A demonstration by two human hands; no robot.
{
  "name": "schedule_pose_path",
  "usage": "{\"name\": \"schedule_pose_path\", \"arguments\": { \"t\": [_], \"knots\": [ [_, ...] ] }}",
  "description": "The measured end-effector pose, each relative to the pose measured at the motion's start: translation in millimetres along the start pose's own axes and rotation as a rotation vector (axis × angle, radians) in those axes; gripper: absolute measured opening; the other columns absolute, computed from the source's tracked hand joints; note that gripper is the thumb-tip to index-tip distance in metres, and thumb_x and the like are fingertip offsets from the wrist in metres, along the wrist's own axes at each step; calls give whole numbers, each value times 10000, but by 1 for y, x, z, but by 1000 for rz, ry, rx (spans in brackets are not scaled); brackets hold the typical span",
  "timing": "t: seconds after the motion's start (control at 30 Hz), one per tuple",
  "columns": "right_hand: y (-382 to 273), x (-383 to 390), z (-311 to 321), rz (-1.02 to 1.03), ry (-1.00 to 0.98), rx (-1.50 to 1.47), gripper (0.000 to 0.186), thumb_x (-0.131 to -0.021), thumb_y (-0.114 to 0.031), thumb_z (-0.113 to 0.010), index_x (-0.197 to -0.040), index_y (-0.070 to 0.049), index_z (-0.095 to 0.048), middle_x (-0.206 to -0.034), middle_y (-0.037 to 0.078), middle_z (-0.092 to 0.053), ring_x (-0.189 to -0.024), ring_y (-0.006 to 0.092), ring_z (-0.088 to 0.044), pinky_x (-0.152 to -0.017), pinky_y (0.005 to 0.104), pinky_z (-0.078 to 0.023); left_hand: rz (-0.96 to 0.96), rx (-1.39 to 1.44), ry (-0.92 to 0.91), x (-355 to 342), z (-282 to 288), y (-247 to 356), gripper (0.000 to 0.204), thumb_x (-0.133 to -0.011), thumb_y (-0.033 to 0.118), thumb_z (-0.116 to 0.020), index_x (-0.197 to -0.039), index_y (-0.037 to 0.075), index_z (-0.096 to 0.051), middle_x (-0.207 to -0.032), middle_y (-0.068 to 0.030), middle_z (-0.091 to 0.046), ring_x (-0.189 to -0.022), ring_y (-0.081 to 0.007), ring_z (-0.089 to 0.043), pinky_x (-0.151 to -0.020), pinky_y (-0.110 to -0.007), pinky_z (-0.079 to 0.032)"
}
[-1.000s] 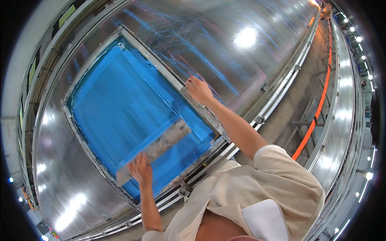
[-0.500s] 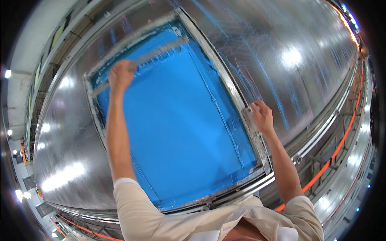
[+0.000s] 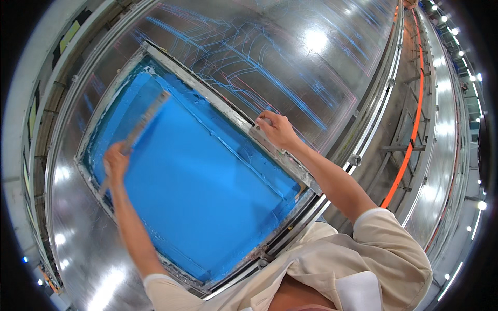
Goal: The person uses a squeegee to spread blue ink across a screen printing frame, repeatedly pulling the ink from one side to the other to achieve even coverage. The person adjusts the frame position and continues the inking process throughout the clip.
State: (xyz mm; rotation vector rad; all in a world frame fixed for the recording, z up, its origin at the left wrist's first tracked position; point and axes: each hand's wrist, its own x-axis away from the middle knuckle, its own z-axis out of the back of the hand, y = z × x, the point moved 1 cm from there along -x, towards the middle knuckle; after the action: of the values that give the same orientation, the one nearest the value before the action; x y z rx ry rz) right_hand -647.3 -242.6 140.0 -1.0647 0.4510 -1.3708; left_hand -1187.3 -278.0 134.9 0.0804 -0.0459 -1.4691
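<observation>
A large printing screen (image 3: 181,176), its mesh coated in blue ink, lies in a worn metal frame (image 3: 205,93). My left hand (image 3: 116,159) is closed around a long, narrow squeegee (image 3: 145,119), which spans the mesh close to the frame's far end. Between squeegee and far end, a band of darker, uneven blue shows. On the frame's right side, my right hand (image 3: 280,130) has its fingers curled over a metal bracket (image 3: 264,140). Thick ridges of ink (image 3: 212,133) run along the mesh's right edge.
Under the frame stretches a long shiny metal table (image 3: 311,78), streaked with blue and pink lines. Metal rails (image 3: 381,111) follow its right edge. Beyond them an orange hose or cable (image 3: 410,150) runs along a lower structure.
My view has turned, so the frame appears tilted and further left. The squeegee has come slightly away from the far end, toward me. My right hand stays at the bracket.
</observation>
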Motion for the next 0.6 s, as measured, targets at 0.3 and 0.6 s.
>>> {"name": "schedule_pose_path", "arguments": {
  "t": [0.3, 0.6],
  "knots": [
    [25, -4, -8, 104, 37, -63, 342, -956, -298, -574, -1101, -8, -681, -904, 216, -709, -843, 342, -680, -779, 423, -513, -58, 230, 37, 300, 19, 224, 536, -579, -3, -767, -1088, 164, -753, -1095, -63, -735, -959, -302, -696, -820, -427, -568],
    [20, -10, -13, 27, 17, -44, 363, -961, -296, -548, -1151, -21, -689, -1081, 262, -701, -1039, 448, -659, -928, 483, -513, 187, 166, -126, 407, 58, 343, 566, -573, 20, -778, -1124, 144, -736, -1150, -10, -699, -997, -237, -640, -910, -399, -469]
  ]
}}
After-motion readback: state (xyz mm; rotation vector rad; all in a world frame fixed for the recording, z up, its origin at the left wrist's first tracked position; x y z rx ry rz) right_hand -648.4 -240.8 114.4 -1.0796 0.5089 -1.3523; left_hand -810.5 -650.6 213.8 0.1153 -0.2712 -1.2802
